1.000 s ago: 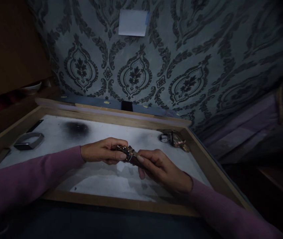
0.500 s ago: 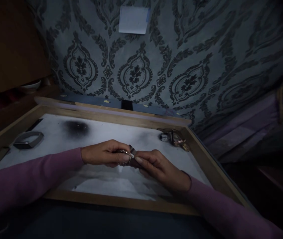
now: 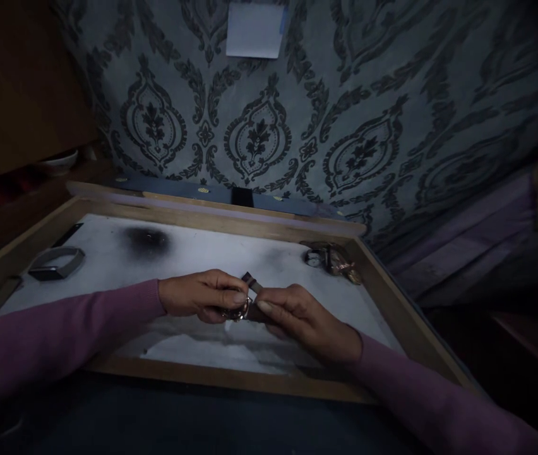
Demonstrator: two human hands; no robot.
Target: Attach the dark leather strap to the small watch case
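Note:
A wristwatch (image 3: 238,312) with a shiny round case and a dark strap is held between my two hands, above the white bottom of a shallow wooden tray (image 3: 221,378). My left hand (image 3: 205,294) grips the case, thumb on top, so the dial is mostly covered. With thumb and fingers closed, my right hand (image 3: 297,316) pinches the dark strap (image 3: 256,311) just to the right of the case. Another strap piece (image 3: 251,281) sticks up between the hands. My fingers hide the rest.
At the tray's left lies a grey looped band (image 3: 57,264), with a dark strip (image 3: 67,234) behind it. A round-faced watch (image 3: 313,257) and a tangle of bands (image 3: 341,262) sit in the far right corner. Patterned wallpaper (image 3: 257,136) rises behind.
Both hands keep their hold on the watch. The left thumb has shifted up slightly over the case, and the upper strap piece stands out a little more. The view has tilted slightly.

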